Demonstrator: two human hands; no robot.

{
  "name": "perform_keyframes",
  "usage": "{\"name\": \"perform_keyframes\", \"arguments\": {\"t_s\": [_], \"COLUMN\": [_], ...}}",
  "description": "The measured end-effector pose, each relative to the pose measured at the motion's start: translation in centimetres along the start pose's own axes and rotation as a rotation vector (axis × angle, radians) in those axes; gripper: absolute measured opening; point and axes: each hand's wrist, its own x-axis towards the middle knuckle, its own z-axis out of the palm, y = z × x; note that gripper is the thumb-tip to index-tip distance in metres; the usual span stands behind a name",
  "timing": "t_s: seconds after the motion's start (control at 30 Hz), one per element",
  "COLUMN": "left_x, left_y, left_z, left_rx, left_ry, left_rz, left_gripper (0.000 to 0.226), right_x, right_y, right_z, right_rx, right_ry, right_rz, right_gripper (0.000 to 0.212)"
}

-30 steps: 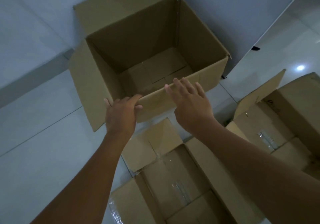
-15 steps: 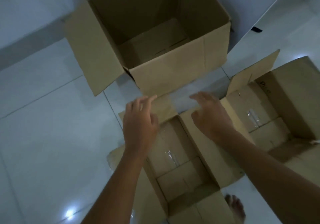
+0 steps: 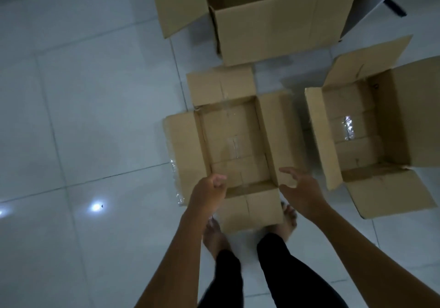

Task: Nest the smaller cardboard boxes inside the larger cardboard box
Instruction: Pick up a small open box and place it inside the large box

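Observation:
The large open cardboard box stands on the floor at the top, its inside mostly out of frame. A smaller open box with flaps spread lies just in front of my feet. Another small open box sits to its right. My left hand hovers over the near-left corner of the middle box, fingers curled, holding nothing. My right hand hovers by its near-right corner, fingers apart and empty.
White tiled floor spreads to the left with a lamp reflection. My bare feet stand at the near flap of the middle box. A wall and a dark doorstop are at the top right.
My hands left the large box's near rim and drew back over the middle small box. The view tilted down, so the large box moved to the top.

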Motion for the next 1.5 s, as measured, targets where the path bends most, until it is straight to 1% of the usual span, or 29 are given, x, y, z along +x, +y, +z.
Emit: {"name": "perform_keyframes", "arguments": {"t_s": [0.13, 0.2, 0.27, 0.33, 0.37, 0.4, 0.43, 0.5, 0.57, 0.63, 0.7, 0.73, 0.83, 0.87, 0.9, 0.97, 1.0, 1.03, 1.1, 1.13, 1.2, 1.27, 1.33, 1.4, 1.5], "left_x": [2.1, 3.5, 5.1, 6.7, 7.5, 8.3, 9.0, 10.1, 11.2, 12.3, 13.0, 13.3, 13.2, 12.9, 12.3, 10.9, 10.1, 9.5, 8.7, 8.5, 8.2, 7.6, 6.6, 4.8, 0.6], "left_y": [-3.6, -5.1, -6.3, -7.1, -7.5, -7.9, -8.1, -8.6, -9.6, -10.3, -10.6, -10.5, -9.8, -9.5, -9.2, -8.5, -8.0, -7.6, -6.8, -6.3, -5.2, -4.3, -3.7, -3.1, -2.2], "left_z": [2.3, 3.5, 4.3, 4.7, 4.7, 4.7, 4.6, 4.1, 3.6, 2.8, 2.2, 1.9, 1.2, 0.9, 0.7, 0.3, 0.3, 0.3, 0.8, 1.1, 1.7, 2.1, 2.0, 1.5, -0.1], "left_rx": [0.010, 0.024, 0.064, 0.086, 0.078, 0.060, 0.043, -0.003, -0.062, -0.082, -0.141, -0.192, -0.288, -0.294, -0.300, -0.308, -0.291, -0.262, -0.189, -0.139, -0.049, -0.021, -0.019, -0.011, 0.029], "left_ry": [-0.044, -0.030, 0.069, 0.256, 0.361, 0.460, 0.548, 0.652, 0.642, 0.590, 0.566, 0.568, 0.638, 0.683, 0.731, 0.812, 0.826, 0.810, 0.718, 0.667, 0.598, 0.564, 0.561, 0.562, 0.557], "left_rz": [0.007, 0.021, 0.081, 0.122, 0.118, 0.089, 0.044, -0.070, -0.204, -0.336, -0.394, -0.396, -0.375, -0.369, -0.358, -0.305, -0.270, -0.226, -0.100, -0.040, 0.021, 0.033, 0.010, -0.018, 0.014], "left_gripper": [0.033, 0.032, 0.030, 0.031, 0.035, 0.041, 0.047, 0.053, 0.065, 0.089, 0.106, 0.108, 0.095, 0.086, 0.075, 0.053, 0.045, 0.040, 0.036, 0.039, 0.047, 0.050, 0.049, 0.048, 0.046], "right_x": [2.7, 4.6, 6.7, 8.9, 10.0, 11.2, 12.3, 14.2, 15.5, 16.0, 16.1, 16.0, 15.5, 15.0, 14.5, 13.3, 12.7, 12.2, 11.5, 11.4, 11.0, 10.1, 8.5, 6.0, 1.3], "right_y": [2.7, 3.8, 4.8, 5.6, 6.0, 6.3, 6.4, 6.9, 7.4, 7.7, 7.9, 7.9, 7.8, 7.6, 7.4, 6.9, 6.5, 6.1, 5.2, 4.7, 3.9, 2.9, 2.1, 1.3, -0.1], "right_z": [2.8, 4.1, 5.1, 6.0, 6.2, 6.2, 6.0, 5.4, 4.9, 4.6, 4.5, 4.5, 4.5, 4.6, 4.6, 4.7, 4.8, 4.9, 5.6, 5.9, 6.6, 7.2, 7.3, 6.8, 5.4], "right_rx": [-0.074, -0.103, -0.110, -0.125, -0.134, -0.129, -0.102, -0.038, -0.003, 0.067, 0.136, 0.133, 0.065, 0.062, 0.043, -0.053, -0.085, -0.092, -0.042, 0.016, 0.138, 0.178, 0.219, 0.257, 0.304], "right_ry": [-0.002, 0.024, 0.094, 0.174, 0.219, 0.263, 0.296, 0.299, 0.250, 0.210, 0.218, 0.238, 0.399, 0.455, 0.492, 0.509, 0.488, 0.444, 0.367, 0.346, 0.303, 0.249, 0.229, 0.223, 0.201], "right_rz": [-0.072, -0.097, -0.101, -0.094, -0.093, -0.066, -0.002, 0.156, 0.247, 0.283, 0.287, 0.289, 0.299, 0.275, 0.227, 0.093, 0.021, -0.053, -0.159, -0.170, -0.129, -0.106, -0.089, -0.086, -0.083], "right_gripper": [0.044, 0.047, 0.052, 0.055, 0.053, 0.049, 0.048, 0.059, 0.069, 0.073, 0.079, 0.081, 0.083, 0.078, 0.068, 0.040, 0.025, 0.017, 0.015, 0.015, 0.025, 0.033, 0.036, 0.035, 0.032]}}
